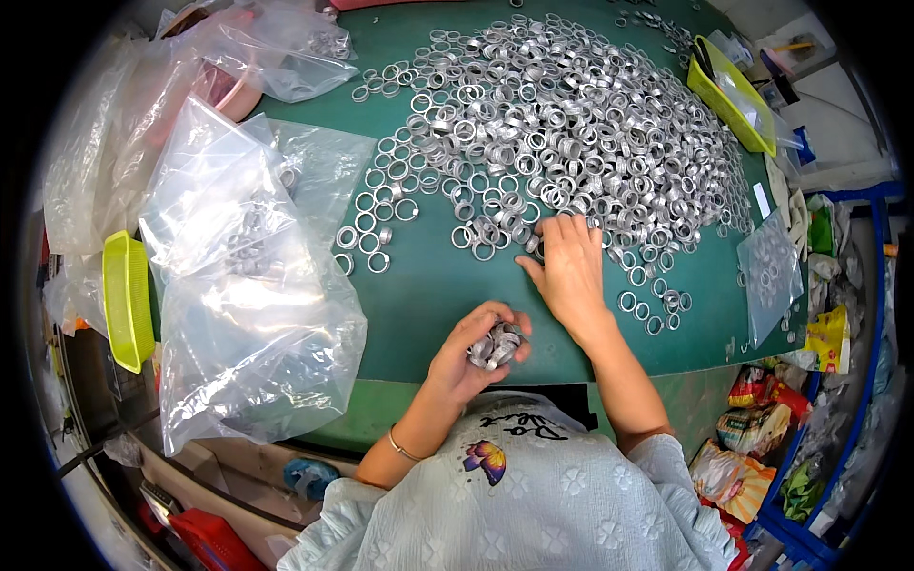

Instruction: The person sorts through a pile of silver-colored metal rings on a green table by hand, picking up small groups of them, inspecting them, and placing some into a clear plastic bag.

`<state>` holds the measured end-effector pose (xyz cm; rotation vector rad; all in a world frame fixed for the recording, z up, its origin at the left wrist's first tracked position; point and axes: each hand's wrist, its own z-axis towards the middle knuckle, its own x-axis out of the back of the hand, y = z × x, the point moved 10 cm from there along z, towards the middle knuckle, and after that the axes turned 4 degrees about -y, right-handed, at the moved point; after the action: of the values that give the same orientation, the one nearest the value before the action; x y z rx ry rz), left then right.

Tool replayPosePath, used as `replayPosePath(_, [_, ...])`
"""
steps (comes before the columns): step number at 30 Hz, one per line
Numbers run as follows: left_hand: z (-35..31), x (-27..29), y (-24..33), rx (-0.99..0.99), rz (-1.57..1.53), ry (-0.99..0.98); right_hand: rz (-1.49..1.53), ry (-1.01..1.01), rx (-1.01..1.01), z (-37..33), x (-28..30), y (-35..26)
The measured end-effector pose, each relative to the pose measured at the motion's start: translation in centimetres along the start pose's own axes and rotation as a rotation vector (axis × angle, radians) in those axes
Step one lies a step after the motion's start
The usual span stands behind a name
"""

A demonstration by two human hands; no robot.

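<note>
A broad heap of silvery metal rings (590, 124) covers the far middle and right of the green table (419, 324). Close to the table's front edge, my left hand (472, 354) is cupped with its fingers curled round a handful of metal rings (496, 344). My right hand (569, 266) reaches palm down to the near edge of the heap, its fingertips among the rings there. The thumb is held apart from the other fingers. What lies beneath those fingertips is hidden, so I cannot tell if they pinch a ring.
A large clear plastic bag (248, 314) with some rings showing lies over the table's left side. Yellow-green baskets stand at the left (128, 301) and far right (731, 97). A smaller clear bag (769, 276) of rings rests at the right edge, near a blue shelf frame (862, 366).
</note>
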<state>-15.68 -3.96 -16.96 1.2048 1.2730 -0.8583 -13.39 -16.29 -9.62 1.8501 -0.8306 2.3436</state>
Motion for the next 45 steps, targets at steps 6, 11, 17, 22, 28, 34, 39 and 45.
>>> replayPosePath(6, [-0.9, 2.0, 0.6, -0.044, -0.061, 0.261, 0.278, 0.056, -0.046, -1.2, 1.4, 1.6])
replayPosePath(11, [-0.9, 1.8, 1.2, -0.087, 0.032, 0.215, 0.982, -0.143, -0.136, -2.8, -0.1, 0.9])
replayPosePath(17, [-0.7, 0.6, 1.9, -0.107, 0.142, 0.277, 0.76, -0.073, 0.042, -3.0, 2.7, -1.6])
replayPosePath(22, [-0.2, -0.1, 1.6, -0.061, 0.205, 0.26, 0.572, -0.091, 0.136, -3.4, 3.5, -3.3])
replayPosePath(28, [-2.2, 0.9, 1.3, -0.037, 0.093, 0.296, 0.697, -0.116, 0.11, -2.4, 2.3, -2.8])
replayPosePath(34, [-12.8, -4.9, 9.6, -0.546, 0.369, 0.37, 0.682, -0.161, 0.087, -1.3, 1.2, -4.7])
replayPosePath(39, [-20.5, -0.4, 15.9, -0.811, -0.062, 0.66, 0.71, -0.307, 0.178, -1.9, -1.0, -7.9])
replayPosePath(45, [-18.6, 0.6, 24.9, -1.034, -0.049, 0.694, 0.637, -0.313, 0.111, -2.5, -1.4, -5.8])
